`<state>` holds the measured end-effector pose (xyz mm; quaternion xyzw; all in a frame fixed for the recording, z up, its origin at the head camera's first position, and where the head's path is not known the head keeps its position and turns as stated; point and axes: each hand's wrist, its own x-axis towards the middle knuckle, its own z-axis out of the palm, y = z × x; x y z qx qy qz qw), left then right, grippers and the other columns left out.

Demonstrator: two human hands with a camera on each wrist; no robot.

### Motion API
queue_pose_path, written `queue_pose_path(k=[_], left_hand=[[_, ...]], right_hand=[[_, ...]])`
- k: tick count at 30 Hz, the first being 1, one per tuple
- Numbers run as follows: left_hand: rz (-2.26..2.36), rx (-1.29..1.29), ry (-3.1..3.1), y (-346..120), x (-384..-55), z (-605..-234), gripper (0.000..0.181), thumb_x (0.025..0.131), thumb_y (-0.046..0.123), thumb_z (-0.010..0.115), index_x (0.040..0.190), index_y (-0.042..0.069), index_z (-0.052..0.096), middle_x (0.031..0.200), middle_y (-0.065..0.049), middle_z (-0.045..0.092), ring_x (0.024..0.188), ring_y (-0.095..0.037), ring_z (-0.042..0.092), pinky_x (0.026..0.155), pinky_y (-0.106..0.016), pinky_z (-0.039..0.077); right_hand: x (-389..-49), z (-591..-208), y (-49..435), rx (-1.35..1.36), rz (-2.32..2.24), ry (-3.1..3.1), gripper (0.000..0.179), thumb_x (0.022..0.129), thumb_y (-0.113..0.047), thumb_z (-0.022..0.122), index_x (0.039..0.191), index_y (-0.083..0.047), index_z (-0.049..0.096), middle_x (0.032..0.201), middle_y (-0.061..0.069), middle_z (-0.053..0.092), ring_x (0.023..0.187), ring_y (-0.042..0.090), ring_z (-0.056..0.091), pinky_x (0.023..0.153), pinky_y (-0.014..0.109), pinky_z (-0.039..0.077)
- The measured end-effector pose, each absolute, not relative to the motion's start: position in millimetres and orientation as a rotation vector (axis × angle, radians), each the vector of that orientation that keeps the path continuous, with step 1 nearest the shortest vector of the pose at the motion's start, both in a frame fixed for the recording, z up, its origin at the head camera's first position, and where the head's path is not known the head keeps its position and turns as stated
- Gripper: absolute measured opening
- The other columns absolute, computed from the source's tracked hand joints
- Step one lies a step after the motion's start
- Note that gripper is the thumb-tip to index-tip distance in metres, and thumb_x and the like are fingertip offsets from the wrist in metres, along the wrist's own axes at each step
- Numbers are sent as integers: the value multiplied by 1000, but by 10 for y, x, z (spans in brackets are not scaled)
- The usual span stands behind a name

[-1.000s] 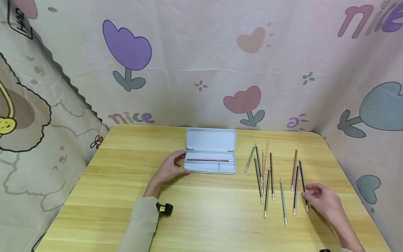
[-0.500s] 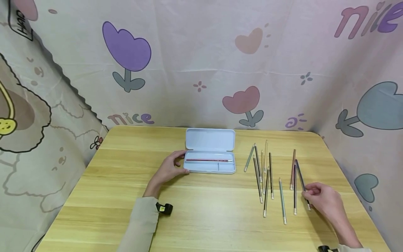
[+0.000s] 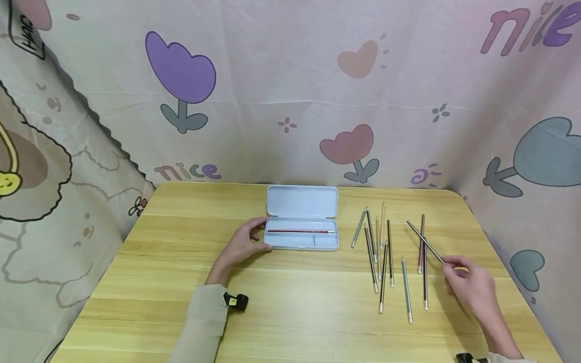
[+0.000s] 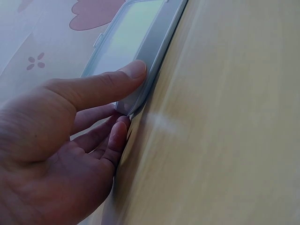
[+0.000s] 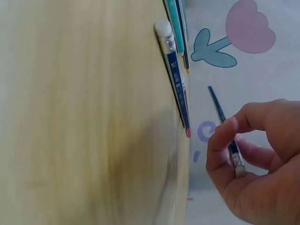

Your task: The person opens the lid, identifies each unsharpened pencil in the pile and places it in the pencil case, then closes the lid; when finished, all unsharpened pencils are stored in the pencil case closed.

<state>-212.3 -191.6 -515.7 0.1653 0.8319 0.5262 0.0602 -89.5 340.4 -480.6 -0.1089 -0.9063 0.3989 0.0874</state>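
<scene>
Dark pencil [image 3: 429, 246], one, held above the right part of the table [image 3: 317, 302]; the right wrist view shows it apart from the surface. Long axis: aslant, far end directed leftward and away from the person, eraser end [image 5: 239, 170] back toward the palm. Sharpening of the far end: cannot be told. Right hand [image 3: 469, 282]: thumb and fingers closed in a pinch near the eraser end. Beneath, as the head view shows it, the pencil crosses a reddish-brown pencil [image 3: 420, 258] and a second dark pencil [image 3: 425, 282], both lying lengthwise away from the person. Left hand [image 3: 240, 243]: thumb and fingers bent about the left end of the pencil case [image 3: 301, 201], lid open; in its long rear compartment, one red pencil [image 3: 290, 231], axis along the case, its eraser rightward. Handling, as judged: gripped at one end, the free length may tip; a firm pinch suits, the far end raised well clear of both pencils below before any sideways travel, the case steadied without tilting.
</scene>
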Motion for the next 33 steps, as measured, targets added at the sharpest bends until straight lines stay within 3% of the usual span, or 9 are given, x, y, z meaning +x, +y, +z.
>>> queue_pose_path(k=[3, 11, 17, 19, 22, 27, 33], left_hand=[[1581, 489, 2524, -1914, -2127, -5153, 81, 78, 10, 89, 149, 2, 50, 144, -16, 54, 123, -32, 53, 95, -39, 49], [1609, 513, 2511, -1894, -2084, -5103, 80, 79, 7, 88, 148, -1, 50, 144, -19, 54, 124, -36, 52, 97, -46, 48], [1590, 544, 2537, -1916, -2099, -5151, 80, 79, 10, 88, 148, -1, 49, 143, -19, 54, 122, -34, 53, 94, -35, 49], [1595, 543, 2536, -1916, -2101, -5152, 80, 79, 10, 88, 148, -1, 50, 142, -19, 55, 122, -34, 53, 94, -36, 49], [1611, 529, 2522, -1910, -2107, -5156, 80, 78, 8, 89, 148, -1, 50, 142, -19, 55, 123, -34, 53, 95, -40, 49], [1624, 520, 2507, -1890, -2097, -5143, 80, 78, 4, 88, 148, -3, 48, 142, -21, 54, 124, -37, 52, 98, -51, 48], [1642, 511, 2501, -1862, -2087, -5126, 80, 78, -5, 84, 147, -11, 44, 142, -30, 51, 125, -46, 50, 98, -61, 45]], right_hand=[[-930, -4801, 3361, -252, 1186, -2661, 23, 99, -9, 63, 114, 8, 69, 92, 19, 70, 65, 3, 65, 48, 25, 50], [-1019, -4753, 3228, -164, 1264, -2609, 26, 102, -12, 63, 116, 9, 70, 108, 30, 70, 80, -4, 68, 56, 24, 55], [-1075, -4750, 3125, -133, 1423, -2559, 30, 101, -14, 66, 115, 12, 69, 98, 1, 75, 80, 1, 70, 61, 22, 56], [-1096, -4763, 3088, -87, 1455, -2554, 29, 101, -13, 66, 116, 12, 68, 97, -3, 74, 81, 4, 71, 63, 22, 57], [-1121, -4778, 3033, -34, 1467, -2573, 28, 102, -12, 65, 119, 10, 67, 99, 3, 73, 85, 7, 71, 67, 23, 57], [-1161, -4761, 2941, -52, 1510, -2586, 28, 101, -14, 66, 118, 8, 67, 93, 17, 72, 71, 16, 67, 57, 26, 55], [-1218, -4739, 2802, -105, 1524, -2563, 28, 99, -19, 70, 112, 5, 71, 90, 15, 73, 69, 16, 67, 53, 26, 54]])
